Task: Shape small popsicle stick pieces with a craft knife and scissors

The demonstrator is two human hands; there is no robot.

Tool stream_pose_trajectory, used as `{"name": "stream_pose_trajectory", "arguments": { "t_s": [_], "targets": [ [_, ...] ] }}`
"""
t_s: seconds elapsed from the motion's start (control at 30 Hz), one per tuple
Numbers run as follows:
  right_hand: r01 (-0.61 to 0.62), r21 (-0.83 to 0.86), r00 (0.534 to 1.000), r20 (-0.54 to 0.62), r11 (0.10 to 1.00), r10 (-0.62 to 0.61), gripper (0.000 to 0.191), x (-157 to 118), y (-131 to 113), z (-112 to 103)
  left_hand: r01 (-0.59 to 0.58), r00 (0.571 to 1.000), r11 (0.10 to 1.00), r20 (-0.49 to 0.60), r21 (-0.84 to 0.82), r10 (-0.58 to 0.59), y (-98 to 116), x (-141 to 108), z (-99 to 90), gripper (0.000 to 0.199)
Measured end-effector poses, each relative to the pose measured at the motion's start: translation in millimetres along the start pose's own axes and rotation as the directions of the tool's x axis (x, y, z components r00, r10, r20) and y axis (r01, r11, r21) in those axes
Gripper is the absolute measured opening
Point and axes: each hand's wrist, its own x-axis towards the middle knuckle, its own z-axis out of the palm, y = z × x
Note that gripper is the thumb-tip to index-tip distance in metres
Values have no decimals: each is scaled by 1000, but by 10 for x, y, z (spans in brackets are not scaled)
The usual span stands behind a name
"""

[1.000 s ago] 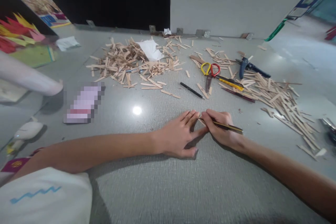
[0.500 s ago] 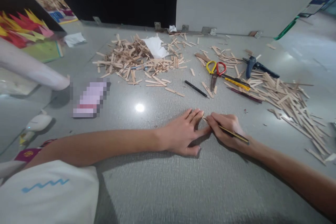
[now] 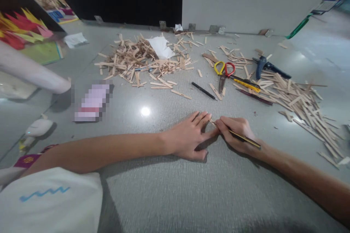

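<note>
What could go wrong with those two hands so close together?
The right hand holds a thin pencil-like tool close to the left hand, so a slip might poke it. The small wooden piece between the hands looks narrow, so it might slide or turn.

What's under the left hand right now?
Part of a thin wooden piece shows between the left hand and right hand, which grips a pencil-like tool. The hands hide any remainder, and the left palm covers whatever lies beneath it.
</note>
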Motion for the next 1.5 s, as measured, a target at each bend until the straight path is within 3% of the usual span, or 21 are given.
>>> {"name": "stream_pose_trajectory", "arguments": {
  "t_s": [0.53,0.7,0.77,0.83,0.9,0.97,1.07,1.13,1.2,1.27,1.5],
  "targets": [
    [-32,-1,999,-12,999,32,52,-16,6,-11,-4,1000,999,-1,44,5,-2,-13,3,77],
    [-39,-43,994,-107,998,34,56,-21,-4,7,-66,988,994,-143,-82,54,-58,-52,5,64],
    [-6,-88,991,-135,996,-6,55,-18,-42,-25,-15,954,967,-293,-256,-63,-77,-58,-68,51],
    [53,-132,983,-169,990,-75,47,-19,-113,-89,89,858,855,-396,-512,-326,-89,-56,-163,48],
    [93,-173,968,-216,981,-130,32,-28,-211,-175,141,794,651,-308,-746,-524,-85,-46,-239,55],
    [137,-207,951,-248,969,-187,22,-40,-323,-262,155,816,431,-131,-889,-563,-53,-27,-276,64],
    [198,-142,948,-223,970,-226,22,-41,-485,-345,145,903,96,92,-985,-419,53,9,-281,71],
    [176,-9,961,-216,984,-174,22,-25,-576,-352,79,924,-68,99,-995,-368,135,26,-290,78],
    [116,110,971,-220,987,-90,15,-2,-645,-330,38,922,-148,91,-988,-376,194,33,-314,78],
    [48,153,971,-238,987,-10,9,15,-691,-298,25,913,-174,93,-984,-398,220,33,-343,74],
    [-50,189,977,-193,981,87,16,-10,-739,-288,64,906,-160,125,-985,-403,260,28,-393,60]
  ]
}}
